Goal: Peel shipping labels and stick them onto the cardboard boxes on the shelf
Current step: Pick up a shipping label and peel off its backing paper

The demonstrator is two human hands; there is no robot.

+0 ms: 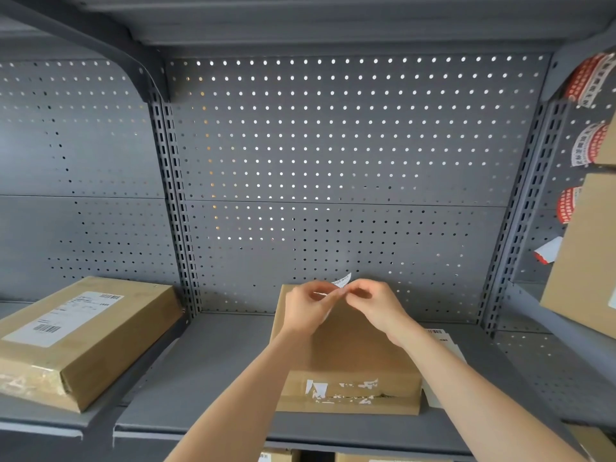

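fingers pinch label, free corner pointing up-right

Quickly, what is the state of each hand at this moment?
Left hand: closed, pinching the shipping label.
Right hand: closed, pinching the same label from the other side, above the middle cardboard box.

The grey metal shelf has a perforated back panel behind it. In the middle of the shelf lies a flat cardboard box, with torn white label remains on its front edge. Just to the right of this box, partly under its side, lies a white label sheet. Well to the left of the middle box lies a second cardboard box, on the neighbouring shelf section, with a white shipping label on its top.
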